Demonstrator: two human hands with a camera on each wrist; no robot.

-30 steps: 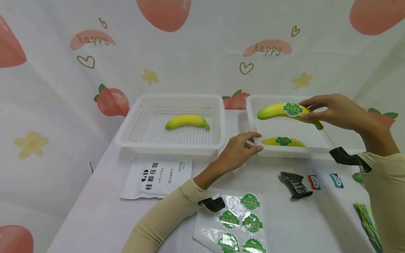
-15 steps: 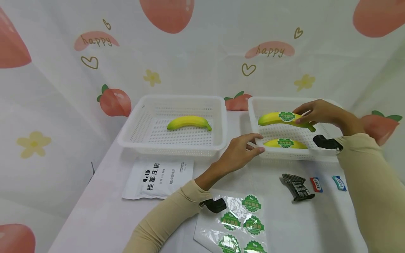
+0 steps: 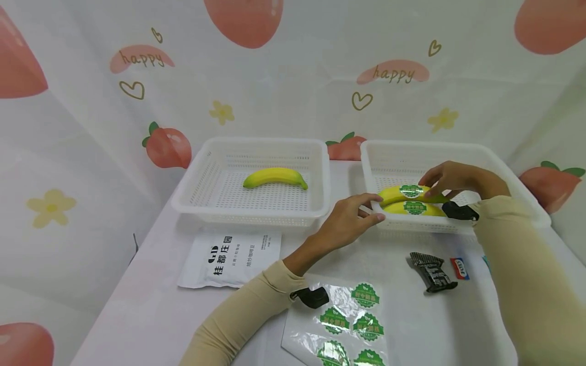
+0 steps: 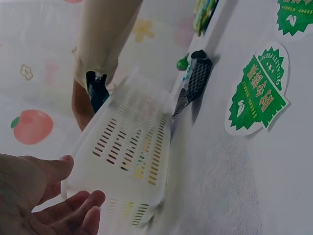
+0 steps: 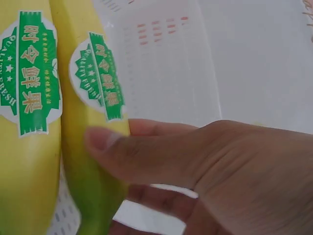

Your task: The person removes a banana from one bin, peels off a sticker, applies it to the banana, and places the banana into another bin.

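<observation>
The right hand (image 3: 450, 178) grips a labelled banana (image 3: 403, 192) with thumb and fingers curled round its stem end, inside the right basket (image 3: 513, 168) at about 2 o'clock on the worktop (image 3: 151, 305). This banana lies just behind and touching a second labelled banana (image 3: 414, 208), which rests against the basket's near wall. The right wrist view shows the two side by side, each with a green and white sticker (image 5: 98, 73), and the thumb (image 5: 142, 156) pressed across the held banana below its sticker.

The left hand (image 3: 348, 221) is relaxed and holds nothing; its fingertips (image 4: 80, 208) sit at the near left corner of the right basket, touching or just short of the rim, I cannot tell which.

The left basket (image 3: 192, 188) stands at 11 o'clock, beside the right one, and holds a single plain banana (image 3: 275, 178) with no sticker showing. In front of it, at 9 o'clock, lies a white printed pouch (image 3: 231, 259). At 6 o'clock, near the left forearm, lies a clear backing sheet (image 3: 302, 335) bearing several green stickers (image 3: 364, 295). At 4 o'clock lies a small black patterned packet (image 3: 432, 272), and just beside it a little red and white wrapped piece (image 3: 459, 268). A strawberry-print cloth (image 3: 293, 66) hangs behind the baskets.
</observation>
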